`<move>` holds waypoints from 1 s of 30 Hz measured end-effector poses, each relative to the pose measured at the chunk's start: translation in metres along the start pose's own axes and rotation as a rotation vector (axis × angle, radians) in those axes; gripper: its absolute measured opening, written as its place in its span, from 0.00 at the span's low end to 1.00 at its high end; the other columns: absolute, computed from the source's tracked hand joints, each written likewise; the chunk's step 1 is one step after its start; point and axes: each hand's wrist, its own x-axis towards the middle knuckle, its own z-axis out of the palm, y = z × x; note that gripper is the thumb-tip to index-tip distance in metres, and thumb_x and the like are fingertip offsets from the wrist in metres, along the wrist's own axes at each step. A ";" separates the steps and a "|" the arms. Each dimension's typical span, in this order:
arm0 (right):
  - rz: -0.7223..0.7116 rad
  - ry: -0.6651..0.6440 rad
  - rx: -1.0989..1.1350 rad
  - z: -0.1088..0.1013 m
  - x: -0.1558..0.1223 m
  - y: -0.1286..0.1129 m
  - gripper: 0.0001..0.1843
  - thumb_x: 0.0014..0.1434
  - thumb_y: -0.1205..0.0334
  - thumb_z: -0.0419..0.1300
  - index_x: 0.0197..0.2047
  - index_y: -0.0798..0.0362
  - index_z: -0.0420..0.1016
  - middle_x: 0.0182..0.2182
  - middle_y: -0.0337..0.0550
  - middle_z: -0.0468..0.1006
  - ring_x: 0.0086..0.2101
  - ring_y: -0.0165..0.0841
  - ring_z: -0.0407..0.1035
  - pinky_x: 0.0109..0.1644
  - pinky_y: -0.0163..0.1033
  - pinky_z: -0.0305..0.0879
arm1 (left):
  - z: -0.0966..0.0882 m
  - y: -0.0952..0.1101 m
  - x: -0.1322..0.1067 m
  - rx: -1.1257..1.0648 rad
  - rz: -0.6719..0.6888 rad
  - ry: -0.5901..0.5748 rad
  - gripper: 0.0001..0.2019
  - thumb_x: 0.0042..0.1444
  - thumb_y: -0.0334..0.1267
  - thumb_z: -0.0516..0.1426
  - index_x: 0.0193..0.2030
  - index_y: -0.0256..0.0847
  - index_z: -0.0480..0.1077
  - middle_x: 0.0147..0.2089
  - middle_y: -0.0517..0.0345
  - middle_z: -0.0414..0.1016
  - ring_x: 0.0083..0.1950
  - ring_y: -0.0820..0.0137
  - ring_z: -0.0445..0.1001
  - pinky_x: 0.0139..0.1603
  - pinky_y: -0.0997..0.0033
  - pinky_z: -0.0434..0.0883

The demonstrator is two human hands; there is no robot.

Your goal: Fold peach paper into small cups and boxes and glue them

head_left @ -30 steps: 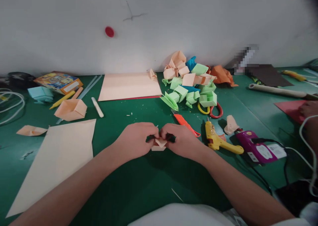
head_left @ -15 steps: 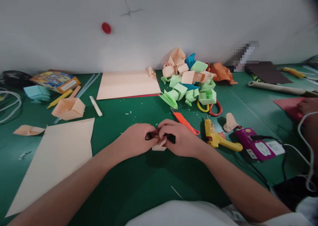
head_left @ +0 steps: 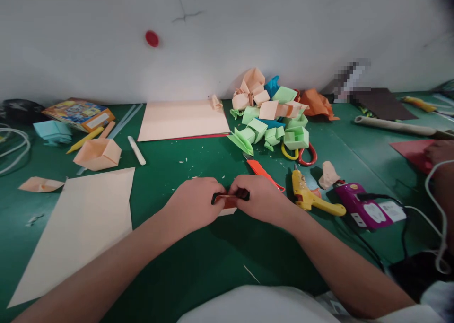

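Note:
Between my two hands is a small folded peach paper piece [head_left: 228,211], partly hidden by my fingers. My left hand [head_left: 198,201] is closed on its left side, thumb and fingers pinching the paper. My right hand [head_left: 257,197] grips the right side in the same way. A shaded inner face shows between the thumbs, with a paler edge below. An orange utility knife [head_left: 262,171] lies just beyond my right hand. Left of my left arm is a large peach paper sheet [head_left: 81,228].
A yellow glue gun [head_left: 307,195] and purple power adapter [head_left: 365,209] with cables lie to the right. Folded green paper pieces [head_left: 255,130] are piled behind the knife. A peach paper box [head_left: 99,154] and white glue stick [head_left: 136,150] stand left. Another person's hand [head_left: 440,150] is at far right.
My fingers have shifted slightly on the folded paper. Its shaded inner face shows wider between my thumbs, and my right hand's fingers sit a little lower.

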 end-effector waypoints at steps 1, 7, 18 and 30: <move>-0.033 0.014 -0.025 0.001 -0.001 0.000 0.10 0.53 0.77 0.63 0.31 0.51 0.74 0.29 0.36 0.77 0.31 0.30 0.69 0.32 0.34 0.60 | 0.001 0.001 -0.001 0.018 0.014 -0.006 0.11 0.62 0.38 0.54 0.32 0.44 0.77 0.34 0.57 0.78 0.35 0.66 0.74 0.32 0.67 0.62; -0.189 0.067 -0.164 0.007 -0.005 0.005 0.12 0.52 0.79 0.63 0.32 0.51 0.73 0.31 0.38 0.78 0.34 0.33 0.69 0.35 0.37 0.58 | 0.003 0.002 -0.004 0.068 0.060 -0.011 0.14 0.61 0.32 0.52 0.32 0.44 0.78 0.34 0.56 0.79 0.37 0.65 0.76 0.33 0.66 0.62; -0.262 0.123 -0.009 0.010 -0.007 -0.004 0.14 0.50 0.81 0.59 0.29 0.50 0.68 0.33 0.40 0.77 0.37 0.35 0.69 0.41 0.39 0.65 | -0.001 0.010 -0.006 0.136 -0.029 -0.053 0.09 0.62 0.39 0.56 0.31 0.42 0.74 0.34 0.56 0.78 0.33 0.63 0.76 0.28 0.66 0.57; 0.099 -0.175 1.198 0.010 0.000 -0.005 0.27 0.60 0.45 0.65 0.58 0.47 0.66 0.51 0.46 0.73 0.47 0.37 0.73 0.49 0.45 0.76 | 0.004 -0.006 -0.005 0.061 0.331 0.574 0.20 0.63 0.26 0.49 0.53 0.44 0.78 0.55 0.56 0.82 0.55 0.62 0.77 0.57 0.60 0.71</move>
